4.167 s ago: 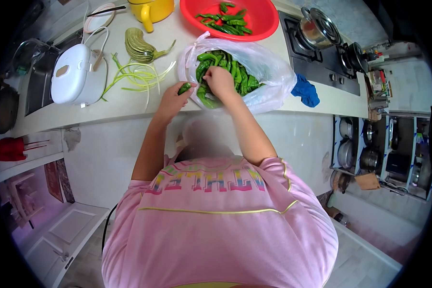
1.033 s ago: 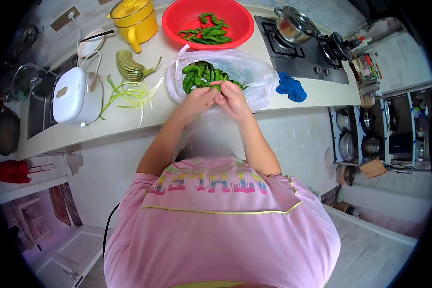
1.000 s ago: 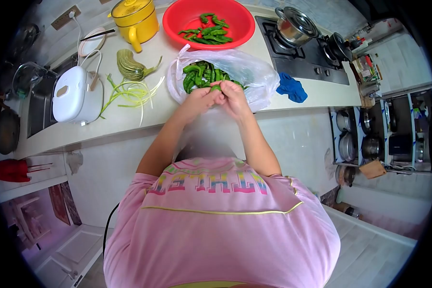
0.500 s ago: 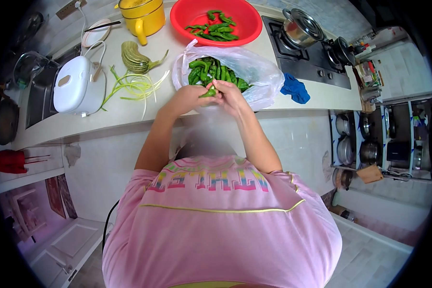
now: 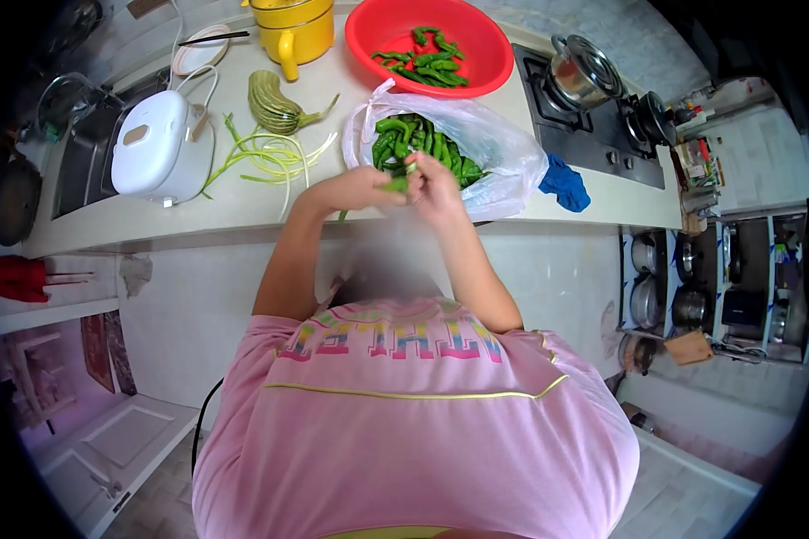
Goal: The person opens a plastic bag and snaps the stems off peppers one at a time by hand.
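Where the person's two forearms meet above the near edge of the counter [image 5: 243,211], the left hand [image 5: 355,189] and the right hand [image 5: 436,184] are drawn together, the fingers of each pinched on a single green pepper [image 5: 395,184] that sits between them, just in front of the plastic bag [image 5: 503,153]. That clear bag lies open on the counter, touching the hands' far side, and is filled with more green peppers [image 5: 422,144]. To its right a blue cloth [image 5: 564,182] rests beside the stove [image 5: 602,135], on which a steel pot [image 5: 580,72] stands. To the left of the bag lie pale green stalks [image 5: 270,157], a striped gourd [image 5: 274,99] and a white rice cooker [image 5: 162,148]. Farther back sit a red basin [image 5: 485,40] holding several peppers and a yellow pot [image 5: 297,27].
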Demonstrator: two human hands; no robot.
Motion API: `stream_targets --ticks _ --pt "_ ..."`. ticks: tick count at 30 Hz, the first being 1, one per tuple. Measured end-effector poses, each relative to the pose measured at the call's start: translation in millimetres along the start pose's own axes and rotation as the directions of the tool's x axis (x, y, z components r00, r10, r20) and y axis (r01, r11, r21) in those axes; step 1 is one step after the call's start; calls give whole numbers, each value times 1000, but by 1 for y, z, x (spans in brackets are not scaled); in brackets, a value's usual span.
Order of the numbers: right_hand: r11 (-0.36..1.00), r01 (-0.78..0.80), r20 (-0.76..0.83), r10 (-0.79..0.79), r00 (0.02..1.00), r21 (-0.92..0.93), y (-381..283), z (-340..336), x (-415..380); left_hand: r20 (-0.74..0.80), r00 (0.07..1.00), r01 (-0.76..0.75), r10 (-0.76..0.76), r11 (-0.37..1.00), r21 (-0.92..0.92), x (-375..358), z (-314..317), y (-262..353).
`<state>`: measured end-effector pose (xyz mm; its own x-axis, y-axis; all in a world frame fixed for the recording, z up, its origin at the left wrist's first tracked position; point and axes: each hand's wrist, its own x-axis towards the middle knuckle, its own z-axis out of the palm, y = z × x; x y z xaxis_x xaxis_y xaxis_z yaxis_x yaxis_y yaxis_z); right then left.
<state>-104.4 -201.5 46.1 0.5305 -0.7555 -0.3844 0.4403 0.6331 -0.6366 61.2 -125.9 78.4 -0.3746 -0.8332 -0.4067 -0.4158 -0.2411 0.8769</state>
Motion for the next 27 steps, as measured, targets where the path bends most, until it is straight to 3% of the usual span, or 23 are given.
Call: stream_targets --ticks 1,2,4,7,11,13,15,17,18,20,22,25,27 --pt "991 119 -50 -122 991 -64 -9 -8 1 101 994 50 -46 998 -33 -3 2 0" --pt "964 228 -99 -242 965 -140 -18 -15 3 77 997 37 -26 989 -145 -4 3 -5" --pt "947 322 -165 -319 933 -8 -47 -37 2 24 1000 9 0 936 -352 -5 1 -21" --pt "931 362 -184 -363 913 -41 -67 -44 -17 -276 961 -228 20 621 -750 24 -10 -28" --pt "958 278 -172 -286 943 -67 -47 -44 -37 -477 878 -466 -34 168 -869 75 -53 27" --pt "959 206 -101 -229 968 -193 -39 -38 -49 -479 868 -496 129 201 -845 94 -85 51" --pt "940 174 -45 -195 980 -293 -37 -41 -58 -652 758 -556 30 551 -621 105 -87 63" --pt "902 178 28 -182 983 -393 -40 -48 -63 -753 640 -426 152 886 -184 108 -83 57" --pt "886 180 25 -188 982 -428 -45 -52 -67 -742 632 -280 222 959 49 101 -71 43" --pt "835 208 67 -203 977 -510 -54 -56 -76 -728 619 49 295 910 411 87 -41 16" --pt "809 196 132 -148 980 -554 -55 -69 -84 -714 664 213 224 858 467 81 -21 -8" --pt "651 94 206 98 974 -754 -52 -82 -100 -742 642 260 193 856 447 86 -8 -44" --pt "563 44 164 164 973 -825 -36 -97 -103 -783 587 222 206 889 401 85 -8 -50"
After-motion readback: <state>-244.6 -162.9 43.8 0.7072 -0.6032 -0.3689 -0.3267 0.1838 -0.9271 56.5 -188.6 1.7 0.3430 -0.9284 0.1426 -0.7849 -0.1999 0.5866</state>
